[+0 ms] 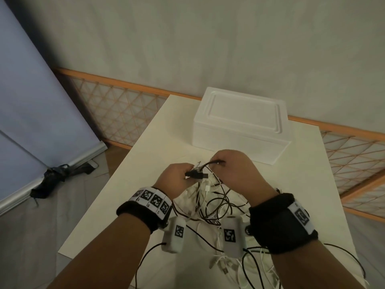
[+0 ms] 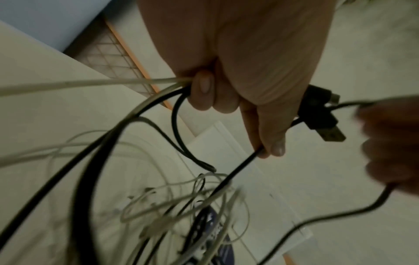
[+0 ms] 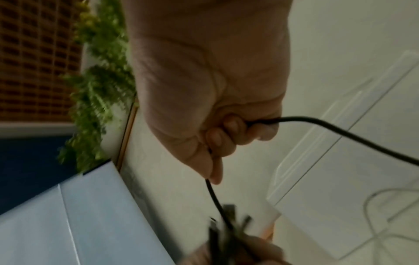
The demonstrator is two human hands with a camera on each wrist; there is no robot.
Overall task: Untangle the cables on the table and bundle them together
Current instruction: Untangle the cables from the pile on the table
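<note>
Just in front of the foam box, my left hand grips the gathered plug ends. My right hand pinches one black cable; I'd draw it out slowly, keeping loops slack

Cables below the fingers: smooth sheathing, black and white, faint sheen. Plug beside the fingers: matt black plastic body, dull metal tip. Surface: matt cream, smooth. Box beyond the fingers: matt white foam, fine-grained. Wrist bands: black cloth.
</note>
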